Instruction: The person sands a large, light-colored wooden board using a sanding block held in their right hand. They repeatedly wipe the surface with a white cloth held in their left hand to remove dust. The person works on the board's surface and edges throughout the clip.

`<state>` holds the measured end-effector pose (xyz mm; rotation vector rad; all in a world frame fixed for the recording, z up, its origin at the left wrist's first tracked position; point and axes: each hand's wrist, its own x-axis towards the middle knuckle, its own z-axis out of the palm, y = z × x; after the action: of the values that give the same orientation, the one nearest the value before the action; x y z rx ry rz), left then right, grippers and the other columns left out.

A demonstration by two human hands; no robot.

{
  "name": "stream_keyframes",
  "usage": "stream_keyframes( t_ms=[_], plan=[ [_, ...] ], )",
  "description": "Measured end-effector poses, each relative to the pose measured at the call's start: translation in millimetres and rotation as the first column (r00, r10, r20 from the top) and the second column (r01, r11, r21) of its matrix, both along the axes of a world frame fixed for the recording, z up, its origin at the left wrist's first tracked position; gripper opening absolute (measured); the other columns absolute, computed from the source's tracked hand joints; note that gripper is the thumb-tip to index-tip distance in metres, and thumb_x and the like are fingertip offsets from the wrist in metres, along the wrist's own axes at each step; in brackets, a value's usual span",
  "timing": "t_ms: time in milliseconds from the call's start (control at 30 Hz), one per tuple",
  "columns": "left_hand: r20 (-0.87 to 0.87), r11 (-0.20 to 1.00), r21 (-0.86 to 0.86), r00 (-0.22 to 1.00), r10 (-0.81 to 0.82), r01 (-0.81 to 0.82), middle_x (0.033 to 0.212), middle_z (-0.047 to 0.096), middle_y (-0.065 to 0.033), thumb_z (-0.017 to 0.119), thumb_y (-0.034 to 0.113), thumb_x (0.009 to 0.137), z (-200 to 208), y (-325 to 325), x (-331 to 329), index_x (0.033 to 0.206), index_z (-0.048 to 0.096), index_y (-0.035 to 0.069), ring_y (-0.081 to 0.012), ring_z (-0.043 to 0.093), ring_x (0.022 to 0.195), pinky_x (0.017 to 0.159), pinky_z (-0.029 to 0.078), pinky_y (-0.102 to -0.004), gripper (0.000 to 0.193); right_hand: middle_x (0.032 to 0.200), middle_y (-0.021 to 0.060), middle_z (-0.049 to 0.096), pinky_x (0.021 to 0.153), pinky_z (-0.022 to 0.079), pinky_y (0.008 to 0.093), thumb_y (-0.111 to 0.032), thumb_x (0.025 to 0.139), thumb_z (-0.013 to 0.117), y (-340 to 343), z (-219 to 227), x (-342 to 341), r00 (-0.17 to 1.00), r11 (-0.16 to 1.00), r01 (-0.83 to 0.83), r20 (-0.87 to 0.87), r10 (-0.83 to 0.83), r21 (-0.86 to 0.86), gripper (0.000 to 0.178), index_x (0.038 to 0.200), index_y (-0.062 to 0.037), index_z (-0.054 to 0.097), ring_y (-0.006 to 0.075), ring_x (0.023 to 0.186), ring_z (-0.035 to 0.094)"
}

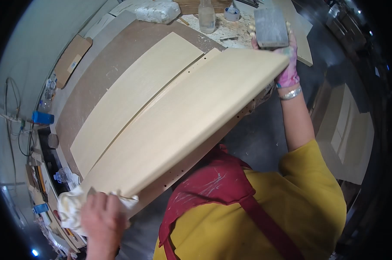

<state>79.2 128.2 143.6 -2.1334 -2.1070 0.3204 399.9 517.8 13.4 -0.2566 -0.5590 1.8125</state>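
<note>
A long pale wooden panel (178, 117) with a rounded near edge lies slanted across the bench in front of me. At its near-left end my left hand (103, 214), bare and closed, grips a crumpled white cloth (71, 209). A small grey edge shows above the knuckles; I cannot make out what it belongs to. Beyond the panel's far-right corner, my right hand (287, 65) wears a pink patterned glove with bare fingertips. Its fingers clasp a grey rectangular block (271, 27), like a sanding block, from both sides.
Another thin pale panel (137, 93) lies alongside on the brown board (85, 102). At the back stand a clear bottle (206, 17), a tape roll (232, 14) and a white plastic-wrapped bundle (158, 12). Pale wooden pieces (345, 130) stand on the right. Tools crowd the left side.
</note>
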Motion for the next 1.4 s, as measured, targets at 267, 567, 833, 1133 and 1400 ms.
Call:
stream_keyframes(
  t_ms=[267, 567, 833, 1133, 1400],
  plan=[
    [0.307, 0.984, -0.162, 0.944, 0.119, -0.072, 0.076, 0.058, -0.0095, 0.076, 0.017, 0.068, -56.9, 2.2, 28.7, 0.075, 0.053, 0.008, -0.0299, 0.057, 0.072, 0.063, 0.046, -0.0398, 0.026, 0.126, 0.0079, 0.06, 0.092, 0.055, 0.0355, -0.028, 0.102, 0.052, 22.5, -42.0, 19.9, 0.896, 0.965, 0.232, 0.359, -0.26, 0.12, 0.037, 0.132, -0.0071, 0.053, 0.0182, 0.112, 0.062],
    [0.927, 0.74, 0.132, 0.346, 0.143, -0.659, 0.116, 0.065, -0.0167, 0.059, 0.022, 0.099, -138.5, 149.7, -37.1, 0.129, 0.055, -0.001, -0.0235, 0.063, 0.108, 0.092, 0.049, -0.0373, 0.038, 0.128, 0.0042, 0.058, 0.096, 0.045, 0.0282, -0.029, 0.101, 0.056, -13.9, -50.2, 59.9, 0.786, 0.982, 0.174, 0.59, -0.183, 0.073, 0.044, 0.136, -0.0037, 0.053, 0.0129, 0.109, 0.057],
    [0.402, 0.663, 0.325, 0.536, -0.742, 0.674, 0.113, 0.062, -0.0118, 0.071, 0.02, 0.078, -159.7, 213.2, 184.0, 0.1, 0.069, 0.014, -0.0307, 0.061, 0.104, 0.08, 0.051, -0.0393, 0.023, 0.129, 0.009, 0.059, 0.099, 0.047, 0.0329, -0.031, 0.103, 0.053, -36.4, -87.6, 35.1, 0.962, 0.933, 0.253, 0.171, -0.213, -0.256, 0.047, 0.141, -0.004, 0.047, 0.02, 0.115, 0.059],
    [0.573, 0.906, 0.389, 0.814, -0.095, -0.168, 0.105, 0.065, -0.017, 0.069, 0.032, 0.09, -159.5, 311.2, 57.4, 0.109, 0.059, 0.001, -0.0348, 0.062, 0.087, 0.074, 0.049, -0.0435, 0.037, 0.119, 0.0162, 0.06, 0.084, 0.056, 0.0404, -0.036, 0.095, 0.061, -55.6, -16.4, 104.4, -0.017, 0.773, -0.377, 0.83, -0.557, 0.511, 0.057, 0.145, -0.0117, 0.047, 0.0234, 0.102, 0.064],
    [0.442, 0.904, 0.413, 0.893, -0.09, -0.113, 0.09, 0.062, -0.0138, 0.07, 0.036, 0.088, -166.1, 316.4, 63.5, 0.1, 0.057, 0.005, -0.0351, 0.062, 0.084, 0.07, 0.049, -0.0446, 0.036, 0.111, 0.0203, 0.061, 0.081, 0.054, 0.0441, -0.042, 0.09, 0.063, 55.3, -36.8, -25.0, -0.063, 0.71, -0.529, 0.813, -0.579, 0.465, 0.056, 0.14, -0.0164, 0.052, 0.0365, 0.097, 0.063]
  ],
)
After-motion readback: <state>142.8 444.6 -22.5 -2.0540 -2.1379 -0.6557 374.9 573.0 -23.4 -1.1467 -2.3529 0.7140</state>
